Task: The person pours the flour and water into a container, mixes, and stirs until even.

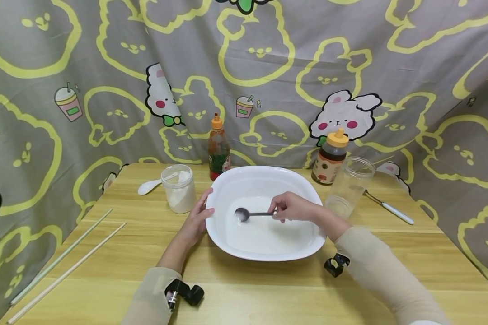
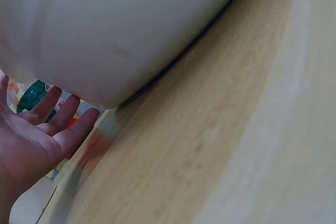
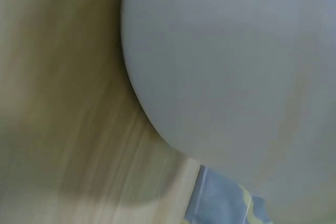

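A white basin (image 1: 264, 246) stands on the wooden table. My left hand (image 1: 196, 220) holds its left side, the thumb over the rim and the fingers against the outer wall. In the left wrist view, the fingers of that left hand (image 2: 31, 140) reach along the underside of the rim. Inside the basin, my right hand (image 1: 290, 207) pinches the handle of a dark spoon (image 1: 242, 214). The spoon's bowl is low over the basin's floor, by a little white powder. Only the basin's outer wall (image 3: 220, 87) shows in the right wrist view; the right hand is hidden there.
Left of the basin are a jar of white powder (image 1: 180, 194) and a white spoon (image 1: 148, 187). Behind stand a red sauce bottle (image 1: 218, 155) and a dark sauce bottle (image 1: 328, 162). A clear container (image 1: 349, 187) and a blue-handled utensil (image 1: 396, 213) are right; two sticks (image 1: 71, 271) lie left.
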Demonstrator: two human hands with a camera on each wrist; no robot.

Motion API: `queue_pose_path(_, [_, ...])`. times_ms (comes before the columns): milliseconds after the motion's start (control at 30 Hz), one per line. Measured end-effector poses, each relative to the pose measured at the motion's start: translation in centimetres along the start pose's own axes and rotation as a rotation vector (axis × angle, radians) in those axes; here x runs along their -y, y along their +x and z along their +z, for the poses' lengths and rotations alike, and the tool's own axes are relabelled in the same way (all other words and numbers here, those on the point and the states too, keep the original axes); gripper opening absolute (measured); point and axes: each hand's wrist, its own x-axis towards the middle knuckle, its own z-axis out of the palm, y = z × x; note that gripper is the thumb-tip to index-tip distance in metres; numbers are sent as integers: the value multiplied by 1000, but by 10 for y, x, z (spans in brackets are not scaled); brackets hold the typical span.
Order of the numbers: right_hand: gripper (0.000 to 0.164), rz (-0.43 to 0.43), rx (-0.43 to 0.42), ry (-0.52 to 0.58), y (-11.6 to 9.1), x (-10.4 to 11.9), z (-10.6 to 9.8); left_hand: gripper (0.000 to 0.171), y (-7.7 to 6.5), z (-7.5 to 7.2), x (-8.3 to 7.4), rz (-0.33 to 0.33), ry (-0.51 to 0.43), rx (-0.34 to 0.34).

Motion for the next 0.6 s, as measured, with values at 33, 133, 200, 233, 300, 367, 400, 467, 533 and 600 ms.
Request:
queue_pose_path(33, [8,-5,32,13,-2,1,1,60,0,0,0,2,0,3])
queue_pose_path(133, [9,-2,123,19,-13,5,1,59,0,0,0,7,-1,6])
queue_pose_path(200, [8,2,165,-6,-22,8,-4,60,0,0,-1,6,-4,4])
queue_pose_path(233, [8,2,178,-17,-28,9,-7,59,0,0,-1,5,-3,3])
queue_pose_path(300, [9,14,189,-44,-38,10,-15,60,0,-1,0,6,2,1])
queue_pose_path(367, [12,34,175,-93,-47,10,-25,60,0,0,-1,0,4,-3])
queue_pose_path(400, [12,47,162,-108,-51,10,-30,59,-1,0,-2,-4,4,-4])
queue_pose_path(467, [13,83,123,-150,-56,9,-39,59,-1,1,-3,-11,1,-2])
queue_pose_path(533, [13,112,71,-194,-58,8,-46,58,-3,3,-6,-18,1,-1])
queue_pose_path(600, [12,136,17,-224,-55,5,-49,59,-4,5,-8,-18,8,4])
